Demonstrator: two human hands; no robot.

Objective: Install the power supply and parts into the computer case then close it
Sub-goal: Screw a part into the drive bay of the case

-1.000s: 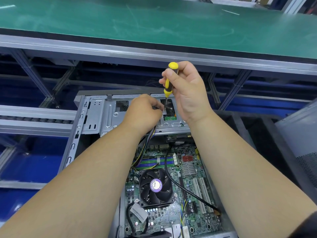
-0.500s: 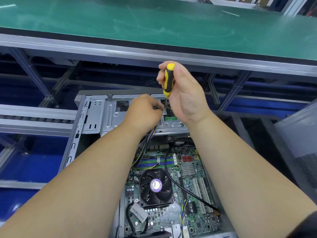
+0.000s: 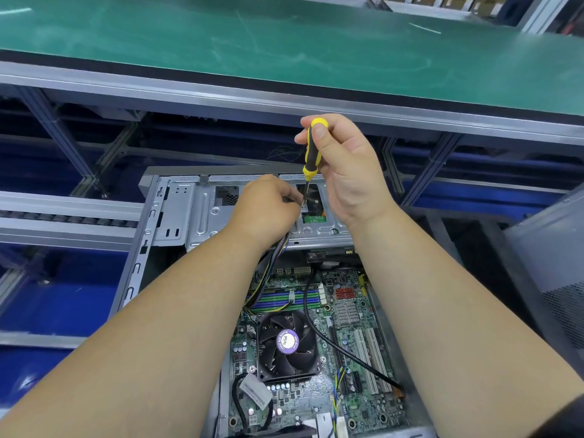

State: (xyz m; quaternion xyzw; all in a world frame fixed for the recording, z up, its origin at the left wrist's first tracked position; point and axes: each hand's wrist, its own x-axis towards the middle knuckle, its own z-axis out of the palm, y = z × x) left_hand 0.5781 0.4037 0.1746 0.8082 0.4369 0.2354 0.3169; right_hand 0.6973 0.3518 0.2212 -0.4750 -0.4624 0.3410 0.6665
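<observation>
Your right hand (image 3: 344, 172) grips a yellow-and-black screwdriver (image 3: 311, 150) near the top of its handle, thumb and fingers curled round it, and holds it close to upright. Its thin shaft runs down into a cut-out in the grey drive cage (image 3: 252, 213) at the far end of the open computer case (image 3: 139, 260). Your left hand (image 3: 268, 207) is just beside the shaft, fingers curled and pinched together close to the tip; whatever they hold there is too small to make out. A bundle of coloured wires (image 3: 278, 254) drops from under that left hand toward the motherboard (image 3: 350, 314).

The case lies on its side with its cover off, between your forearms. Inside it you can see the round black cooler fan (image 3: 287, 343) with a purple label at its hub, the green and blue memory slots just beyond it, and white expansion slots to its right. A black cable (image 3: 319, 330) curves from under the drive cage, across the board, to the case's right wall. A small green circuit board (image 3: 314, 219) shows through the cut-out below the screwdriver tip.

Beyond the case, the green-topped desk (image 3: 284, 49) with its aluminium edge spans the view. A grey perforated panel (image 3: 559, 279) stands at the right edge.
</observation>
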